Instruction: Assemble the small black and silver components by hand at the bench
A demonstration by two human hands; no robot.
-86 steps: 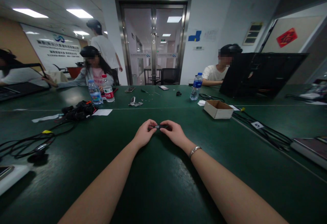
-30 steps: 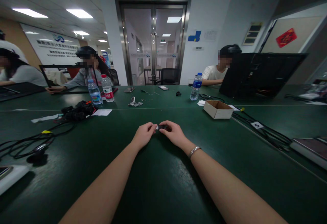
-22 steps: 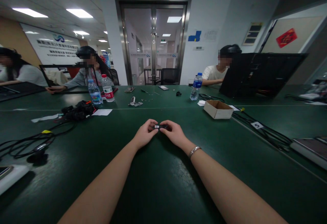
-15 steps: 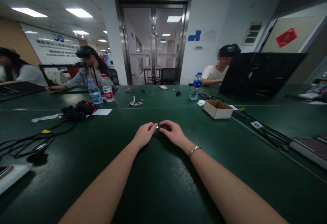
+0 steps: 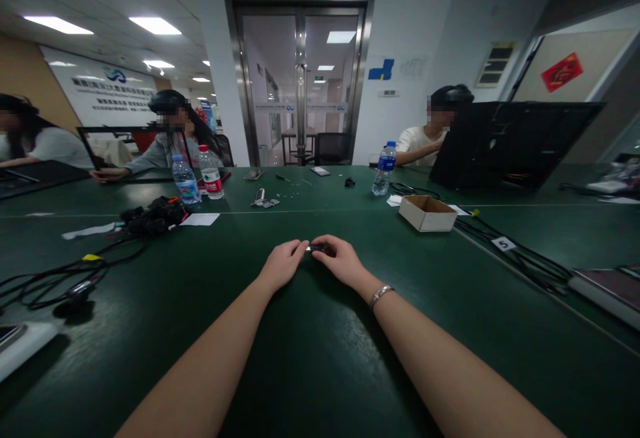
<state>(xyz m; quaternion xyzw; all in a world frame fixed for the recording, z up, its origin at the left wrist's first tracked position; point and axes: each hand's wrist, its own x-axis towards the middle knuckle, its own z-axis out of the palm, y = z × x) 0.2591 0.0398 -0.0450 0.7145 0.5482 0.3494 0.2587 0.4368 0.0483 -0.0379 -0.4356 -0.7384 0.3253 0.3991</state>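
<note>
- A small dark thing with a shiny end is held between the two hands, low over the middle of the green table. Most of it is hidden by the fingers, so what it is cannot be told.
- Its shiny end is pinched by the thumb and fingers of the left hand.
- Its dark end is gripped by the bent fingers and thumb of the right hand. A silver bracelet is worn on that wrist.
- The fingertips of the two hands are kept close together, with a bit of the thing seen between them.
- An open box is set on the table, past the hands and to the right. Near it, a bottle with a blue cap is stood upright.
- Black cords are laid along the right side, and a white tag is marked with a 5.
- To the left, white paper is put down beside a black bundle.
- Small grey bits are spread farther back.
- A black frame is held by a person across the table.
</note>
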